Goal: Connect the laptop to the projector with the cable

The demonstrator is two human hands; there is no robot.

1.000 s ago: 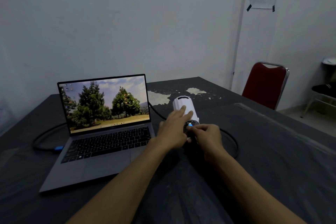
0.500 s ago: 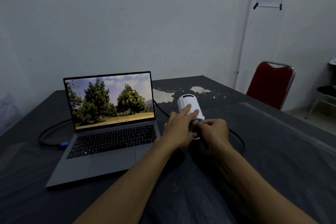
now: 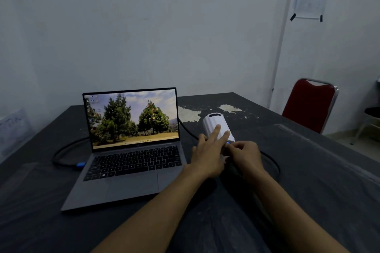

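Observation:
An open grey laptop point(image 3: 131, 162) with a tree wallpaper stands on the dark table point(image 3: 308, 181). A small white cylindrical projector point(image 3: 213, 121) lies to its right. My left hand point(image 3: 207, 156) rests flat on the projector's near part, fingers stretched over it. My right hand point(image 3: 244, 154) pinches the blue-tipped cable plug point(image 3: 228, 143) at the projector's near end. The black cable point(image 3: 271, 160) loops right of the projector, runs behind the laptop and ends in a blue connector point(image 3: 81, 164) at the laptop's left side.
A red chair point(image 3: 308, 104) with a metal frame stands at the table's far right corner. A paper sheet point(image 3: 309, 2) is taped to the wall. Pale patches point(image 3: 189, 113) of worn surface lie behind the projector.
The view has shifted slightly, so the laptop and projector sit further right and higher in frame. Both hands stay on the projector's near end, the right fingers still working the plug.

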